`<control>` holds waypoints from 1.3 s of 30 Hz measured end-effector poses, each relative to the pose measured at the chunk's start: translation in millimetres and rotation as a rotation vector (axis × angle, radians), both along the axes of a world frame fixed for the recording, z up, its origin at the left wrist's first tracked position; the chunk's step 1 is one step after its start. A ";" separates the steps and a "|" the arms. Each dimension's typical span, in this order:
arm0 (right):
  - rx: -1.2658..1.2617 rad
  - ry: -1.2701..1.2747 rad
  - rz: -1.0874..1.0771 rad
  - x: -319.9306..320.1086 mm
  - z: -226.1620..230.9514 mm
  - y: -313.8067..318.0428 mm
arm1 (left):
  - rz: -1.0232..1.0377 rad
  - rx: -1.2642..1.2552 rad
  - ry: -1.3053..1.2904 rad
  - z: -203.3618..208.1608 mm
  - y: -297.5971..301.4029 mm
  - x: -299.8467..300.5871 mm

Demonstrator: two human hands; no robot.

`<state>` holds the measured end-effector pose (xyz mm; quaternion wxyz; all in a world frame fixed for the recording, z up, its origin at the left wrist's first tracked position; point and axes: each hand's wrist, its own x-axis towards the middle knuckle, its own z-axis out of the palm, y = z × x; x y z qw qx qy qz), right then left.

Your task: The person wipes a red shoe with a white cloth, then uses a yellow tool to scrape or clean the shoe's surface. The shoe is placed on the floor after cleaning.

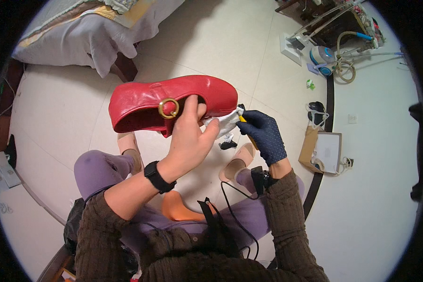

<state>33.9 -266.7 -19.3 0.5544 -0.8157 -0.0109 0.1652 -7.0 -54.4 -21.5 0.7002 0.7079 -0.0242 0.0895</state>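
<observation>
A red leather shoe (141, 94) with a round gold buckle (168, 108) is held up over the floor, its toe pointing right. My left hand (190, 136), bare with a black band at the wrist, grips it with fingers reaching into the shoe's opening. Crumpled white tissue or cloth (228, 123) lies against the toe's lower edge, next to my left thumb. In a dark dotted glove, my right hand (265, 136) pinches a thin yellow stick (243, 120) whose tip meets the white material. The stick's exact kind is hidden by the fingers.
Below the shoe, a small black and white item (228, 143) lies on the floor between my slippered feet. An orange curved object (178, 207) is by my lap, near a black cable (239, 223). A bed (89, 47), a hosed appliance (322, 58) and a box (326, 150) stand around.
</observation>
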 end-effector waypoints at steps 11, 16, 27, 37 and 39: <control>-0.457 -0.809 0.080 7.3 15.1 -1.7 | -0.121 -0.609 0.532 22.3 27.4 15.9; -0.635 -0.800 0.215 7.2 21.0 8.6 | -0.182 -0.487 0.557 20.1 29.7 14.0; -0.656 -0.796 0.222 5.6 13.4 14.7 | -0.275 -0.534 0.477 36.7 31.6 3.7; -0.628 -0.775 0.261 7.3 12.2 23.0 | -0.266 -0.597 0.615 39.2 30.5 5.4; -0.636 -0.774 0.276 8.8 12.1 23.0 | -0.286 -0.589 0.614 41.4 30.7 5.6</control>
